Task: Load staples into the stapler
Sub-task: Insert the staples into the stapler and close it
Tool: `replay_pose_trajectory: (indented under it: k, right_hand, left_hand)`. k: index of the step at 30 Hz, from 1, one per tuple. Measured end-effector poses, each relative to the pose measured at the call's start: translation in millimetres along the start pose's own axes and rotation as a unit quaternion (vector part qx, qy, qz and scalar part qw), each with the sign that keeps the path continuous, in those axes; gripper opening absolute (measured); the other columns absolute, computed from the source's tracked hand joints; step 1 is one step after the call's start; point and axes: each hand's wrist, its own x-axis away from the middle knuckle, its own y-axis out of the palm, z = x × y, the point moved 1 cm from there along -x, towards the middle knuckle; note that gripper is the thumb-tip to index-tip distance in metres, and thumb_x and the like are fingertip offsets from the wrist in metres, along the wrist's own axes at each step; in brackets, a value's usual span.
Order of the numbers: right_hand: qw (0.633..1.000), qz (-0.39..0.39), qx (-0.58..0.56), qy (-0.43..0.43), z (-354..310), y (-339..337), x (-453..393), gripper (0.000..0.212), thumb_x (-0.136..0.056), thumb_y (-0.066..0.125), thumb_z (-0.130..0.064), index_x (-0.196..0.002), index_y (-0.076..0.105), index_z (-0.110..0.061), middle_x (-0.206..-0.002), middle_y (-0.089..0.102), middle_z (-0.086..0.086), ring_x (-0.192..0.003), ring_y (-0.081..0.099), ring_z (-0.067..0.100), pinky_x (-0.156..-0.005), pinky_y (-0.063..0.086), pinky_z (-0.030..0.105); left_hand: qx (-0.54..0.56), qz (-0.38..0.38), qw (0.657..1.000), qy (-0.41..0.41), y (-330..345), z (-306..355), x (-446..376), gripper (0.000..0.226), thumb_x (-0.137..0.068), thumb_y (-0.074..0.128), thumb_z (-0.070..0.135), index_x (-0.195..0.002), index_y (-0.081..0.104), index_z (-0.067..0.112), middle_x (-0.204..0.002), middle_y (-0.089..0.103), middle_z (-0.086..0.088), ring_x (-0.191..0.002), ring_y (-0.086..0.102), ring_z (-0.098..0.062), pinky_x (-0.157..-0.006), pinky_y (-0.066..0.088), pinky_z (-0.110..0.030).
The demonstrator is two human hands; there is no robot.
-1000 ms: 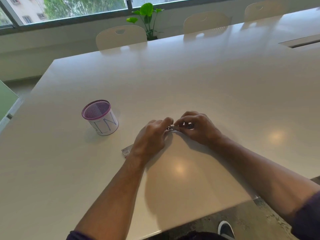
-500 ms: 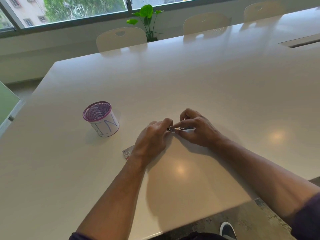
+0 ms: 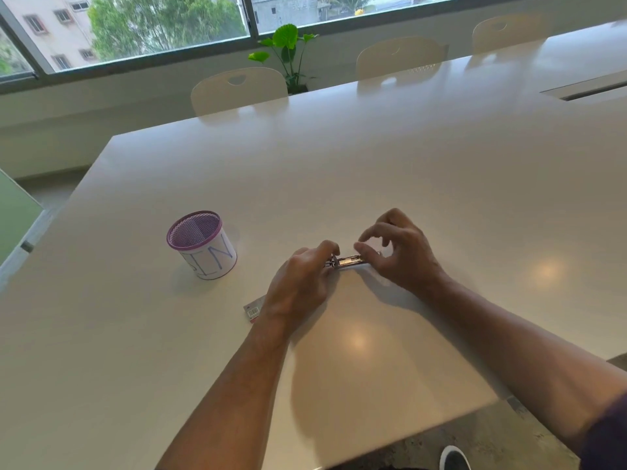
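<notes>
Head view: on a white table (image 3: 441,184), the left hand (image 3: 298,286) pinches one end of a small metal stapler (image 3: 347,261), likely light, stiff and slippery, best gripped by its sides, while the right hand (image 3: 400,252) hovers with loosely curled, empty fingers.

You have a silvery metal stapler (image 3: 349,260) on your glossy white table (image 3: 424,184). Your mesh cup (image 3: 202,244) is purple-rimmed with a white band lettered in blue. The small packet (image 3: 253,309) shows red and a barcode.
</notes>
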Motion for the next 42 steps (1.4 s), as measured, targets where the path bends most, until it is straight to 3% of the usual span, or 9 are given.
replay_pose_trajectory:
  k: [5,13,17,22,25,28,31,37,42]
  right_hand:
    - [0.983,-0.134,0.007,-0.128,-12.1,0.2,3.9,0.022,-0.082,0.085,-0.015,-0.100,0.085,-0.028,-0.101,0.062,-0.002,-0.088,0.053,0.012,-0.081,0.048,0.028]
    - [0.982,-0.160,0.001,-0.098,-11.5,0.9,3.2,0.017,-0.085,0.086,-0.033,-0.102,0.083,-0.032,-0.105,0.061,-0.002,-0.091,0.053,0.010,-0.082,0.047,0.029]
    - [0.989,-0.112,0.068,-0.069,-11.2,4.7,3.4,0.021,-0.083,0.084,-0.045,-0.090,0.079,-0.027,-0.100,0.058,-0.001,-0.088,0.059,0.019,-0.076,0.054,0.038]
    - [0.994,0.026,0.094,0.040,-5.9,1.4,3.2,0.025,-0.080,0.076,-0.039,-0.085,0.060,-0.020,-0.095,0.052,-0.002,-0.081,0.053,0.017,-0.065,0.045,0.029]
    - [0.996,0.000,0.075,0.042,-6.4,-0.4,3.2,0.017,-0.076,0.066,-0.022,-0.093,0.064,-0.023,-0.098,0.053,-0.008,-0.083,0.052,0.013,-0.069,0.052,0.034]
    - [0.997,-0.060,0.040,-0.033,-9.7,0.1,3.1,0.029,-0.073,0.065,-0.005,-0.090,0.079,-0.022,-0.098,0.060,-0.003,-0.087,0.056,0.018,-0.078,0.050,0.033]
    - [0.990,-0.100,0.066,-0.076,-11.9,1.5,3.8,0.030,-0.073,0.068,-0.003,-0.084,0.083,-0.026,-0.096,0.067,-0.002,-0.083,0.059,0.022,-0.077,0.049,0.032]
    - [0.996,-0.034,0.071,0.042,-8.8,-1.7,2.0,0.025,-0.074,0.065,-0.002,-0.068,0.077,-0.023,-0.085,0.062,-0.007,-0.076,0.060,0.019,-0.071,0.054,0.038]
    - [0.993,-0.043,0.027,0.103,-5.4,-1.3,1.3,0.025,-0.075,0.060,-0.005,-0.077,0.071,-0.027,-0.085,0.062,-0.014,-0.069,0.061,0.012,-0.066,0.052,0.034]
  left_hand:
    - [0.002,-0.011,1.000,0.004,-0.2,-2.5,0.2,0.021,-0.095,0.066,0.010,-0.115,0.060,0.008,-0.091,0.072,-0.013,-0.082,0.063,-0.034,-0.067,0.056,-0.048]
    - [0.002,-0.017,1.000,0.001,-0.1,-2.9,0.3,0.021,-0.095,0.066,0.009,-0.115,0.059,0.009,-0.092,0.072,-0.013,-0.083,0.063,-0.032,-0.068,0.057,-0.049]
    - [0.004,-0.016,1.000,-0.001,-0.7,-1.6,0.5,0.020,-0.096,0.065,0.011,-0.115,0.059,0.009,-0.091,0.071,-0.013,-0.082,0.063,-0.033,-0.067,0.056,-0.049]
    - [0.005,-0.018,1.000,-0.018,0.8,-2.3,0.4,0.025,-0.096,0.064,0.010,-0.120,0.058,0.013,-0.097,0.073,-0.010,-0.088,0.063,-0.032,-0.071,0.056,-0.048]
    - [0.008,-0.022,0.999,-0.025,1.6,-2.8,0.4,0.028,-0.096,0.064,0.011,-0.123,0.057,0.015,-0.098,0.072,-0.007,-0.089,0.063,-0.032,-0.072,0.056,-0.048]
    - [0.008,-0.025,0.999,-0.027,2.0,-3.7,0.4,0.029,-0.096,0.065,0.012,-0.123,0.056,0.017,-0.098,0.072,-0.007,-0.090,0.063,-0.032,-0.072,0.056,-0.048]
    - [0.005,-0.028,0.999,-0.026,2.1,-4.5,0.9,0.031,-0.096,0.066,0.010,-0.123,0.056,0.018,-0.097,0.072,-0.007,-0.089,0.062,-0.032,-0.071,0.056,-0.047]
    - [0.011,-0.019,0.999,-0.031,1.8,-3.3,1.3,0.032,-0.095,0.068,0.011,-0.124,0.055,0.018,-0.097,0.072,-0.004,-0.087,0.062,-0.028,-0.070,0.056,-0.047]
    - [0.012,-0.023,0.999,-0.035,3.5,-4.8,1.1,0.027,-0.095,0.068,0.013,-0.120,0.057,0.017,-0.098,0.073,-0.004,-0.089,0.062,-0.028,-0.072,0.056,-0.048]
